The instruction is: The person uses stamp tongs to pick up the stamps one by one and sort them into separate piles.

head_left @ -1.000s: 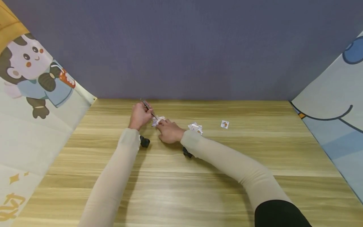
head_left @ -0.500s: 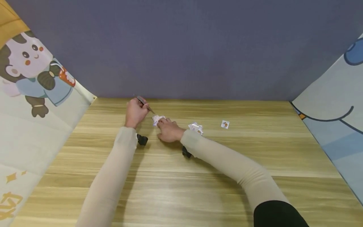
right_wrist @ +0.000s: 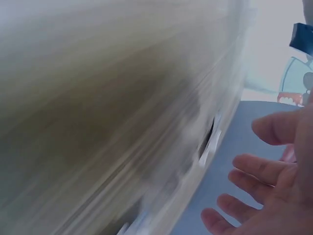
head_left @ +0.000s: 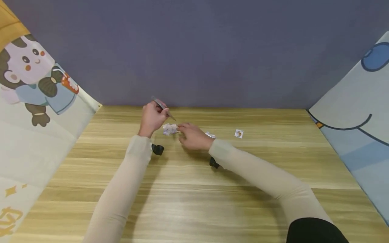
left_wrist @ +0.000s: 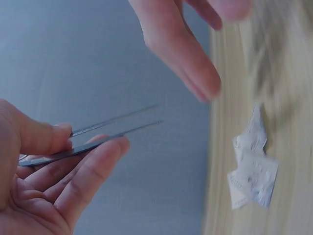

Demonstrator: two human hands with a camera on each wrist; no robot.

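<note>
My left hand [head_left: 152,118] pinches a pair of metal tweezers [left_wrist: 80,148] between thumb and fingers. In the left wrist view the two prongs stand apart with nothing between their tips. Below and to the right lies a small overlapping pile of white printed paper pieces [left_wrist: 254,176] on the table. My right hand [head_left: 194,136] is just right of that pile, its fingers loosely bent and holding nothing in the right wrist view. A second pile of paper pieces [head_left: 209,134] is partly hidden behind the right wrist.
A single square paper piece with an orange picture [head_left: 238,133] lies farther right on the wooden table [head_left: 188,202]. A dark grey-blue panel [head_left: 197,54] rises along the back edge. Cartoon-printed panels flank both sides.
My right hand has come off the left pile and moved right, uncovering it. My left hand shifted left with the tweezers, then back right and slightly up.
</note>
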